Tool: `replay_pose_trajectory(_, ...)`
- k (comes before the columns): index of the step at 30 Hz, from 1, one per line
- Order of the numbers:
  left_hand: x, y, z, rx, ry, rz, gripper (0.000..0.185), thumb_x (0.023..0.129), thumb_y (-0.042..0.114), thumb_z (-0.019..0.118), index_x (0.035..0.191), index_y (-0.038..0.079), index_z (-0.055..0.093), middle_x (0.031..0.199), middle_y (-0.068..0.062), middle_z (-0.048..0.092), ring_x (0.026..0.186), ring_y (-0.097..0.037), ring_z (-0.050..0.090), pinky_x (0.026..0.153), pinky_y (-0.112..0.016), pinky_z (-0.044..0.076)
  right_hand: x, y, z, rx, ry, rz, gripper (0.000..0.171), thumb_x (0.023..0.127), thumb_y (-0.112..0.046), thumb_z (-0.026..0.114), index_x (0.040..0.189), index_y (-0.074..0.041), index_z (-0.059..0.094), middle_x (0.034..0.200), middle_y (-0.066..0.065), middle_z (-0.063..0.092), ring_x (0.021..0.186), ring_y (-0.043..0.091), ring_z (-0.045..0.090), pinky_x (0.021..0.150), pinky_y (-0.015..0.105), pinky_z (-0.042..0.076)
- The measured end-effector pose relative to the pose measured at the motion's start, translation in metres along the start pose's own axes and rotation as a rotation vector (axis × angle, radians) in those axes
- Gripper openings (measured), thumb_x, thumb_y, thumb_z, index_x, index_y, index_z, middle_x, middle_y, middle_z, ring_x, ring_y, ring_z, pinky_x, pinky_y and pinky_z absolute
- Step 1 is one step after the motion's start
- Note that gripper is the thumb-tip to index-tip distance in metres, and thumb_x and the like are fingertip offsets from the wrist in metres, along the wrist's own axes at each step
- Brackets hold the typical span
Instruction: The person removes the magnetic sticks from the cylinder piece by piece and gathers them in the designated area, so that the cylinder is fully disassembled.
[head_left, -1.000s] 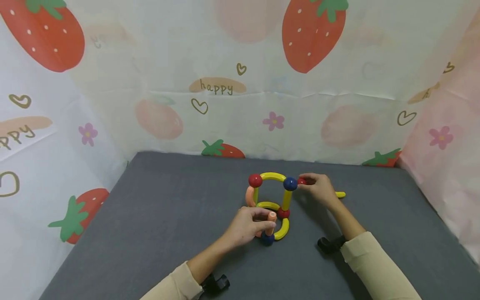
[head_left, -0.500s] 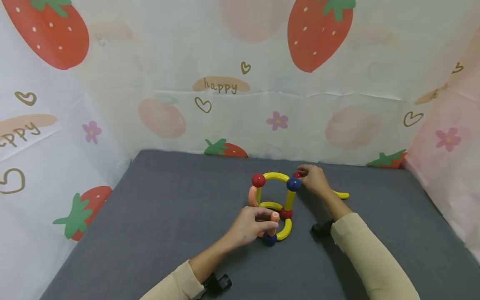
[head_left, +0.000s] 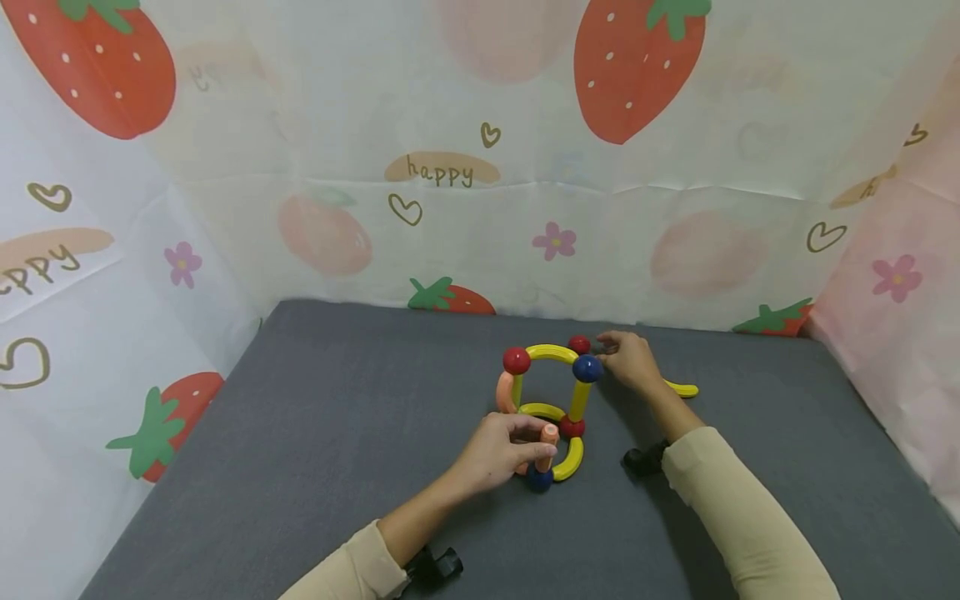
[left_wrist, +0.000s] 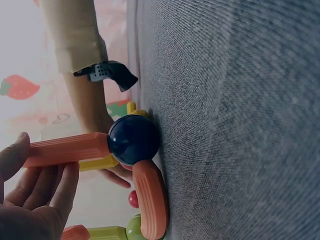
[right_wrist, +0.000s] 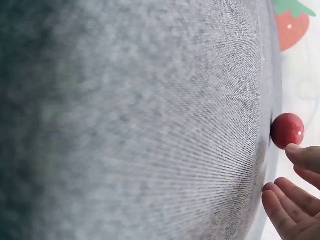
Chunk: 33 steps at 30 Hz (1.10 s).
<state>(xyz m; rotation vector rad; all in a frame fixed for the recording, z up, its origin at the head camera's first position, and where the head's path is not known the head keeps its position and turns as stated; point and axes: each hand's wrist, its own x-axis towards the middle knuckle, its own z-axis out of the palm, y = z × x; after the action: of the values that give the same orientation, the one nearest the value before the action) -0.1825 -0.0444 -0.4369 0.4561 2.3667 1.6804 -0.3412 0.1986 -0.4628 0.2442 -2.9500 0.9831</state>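
Steady the rod-and-ball frame (head_left: 581,400) with your left hand (head_left: 491,450), fingers pinching the orange rod (left_wrist: 70,148); move your right hand (head_left: 632,362), fingers parted, gently, as the red ball (head_left: 579,344) beside it on the bench (head_left: 375,375) may roll.

The person's left forearm (head_left: 420,515) slants from the near side of the tabletop (head_left: 337,400) toward its middle, the left sleeve (head_left: 345,565) ending partway along it. The left hand (head_left: 493,454) keeps low over the surface in a pinch, thumb opposed to bent fingers that lie side by side. The right forearm (head_left: 681,417) stretches farther, angled from the near right side toward the far edge, below the right sleeve (head_left: 738,504). The right hand (head_left: 630,362) is near that far edge, right of centre, thumb parted from relaxed fingers.
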Motion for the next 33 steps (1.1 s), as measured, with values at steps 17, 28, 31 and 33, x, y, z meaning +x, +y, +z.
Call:
replay_pose_trajectory(17,0.001,-0.001,-0.001,-0.012,-0.014,-0.006,0.026,0.089,0.021,0.071,0.11,0.005,0.073,0.093,-0.011,0.074,0.077,-0.009,0.063,0.066,-0.036,0.057,-0.028,-0.005,-0.019,0.101,-0.006,-0.077,0.04,0.094,-0.012,0.063,0.13,0.004,0.058,0.123,0.026,0.064,0.109,0.039,0.065,0.087,0.049,0.055)
replay_pose_trajectory(28,0.0,0.0,-0.003,-0.015,-0.028,-0.024,0.029,0.09,0.023,0.07,0.113,0.005,0.072,0.094,-0.01,0.074,0.078,-0.019,0.065,0.068,-0.039,0.057,-0.079,-0.023,-0.035,0.309,0.021,-0.086,0.042,0.094,-0.019,0.066,0.13,0.0,0.059,0.125,0.024,0.064,0.111,0.035,0.064,0.092,0.042,0.055)
replay_pose_trajectory(31,0.0,-0.001,-0.002,-0.039,-0.045,-0.036,0.032,0.091,0.024,0.069,0.116,0.004,0.071,0.093,-0.011,0.074,0.074,-0.029,0.064,0.064,-0.035,0.054,-0.092,-0.025,-0.036,0.346,0.034,-0.105,0.041,0.093,-0.022,0.066,0.129,-0.002,0.06,0.124,0.022,0.065,0.106,0.018,0.067,0.088,0.026,0.056)
replay_pose_trajectory(33,0.0,-0.001,-0.001,-0.046,-0.055,-0.037,0.034,0.092,0.025,0.068,0.118,0.004,0.069,0.095,-0.011,0.074,0.075,-0.029,0.064,0.065,-0.035,0.054,-0.1,-0.027,-0.036,0.369,0.047,-0.123,0.04,0.093,-0.022,0.067,0.128,-0.002,0.061,0.122,0.022,0.066,0.1,0.003,0.065,0.085,0.017,0.054)
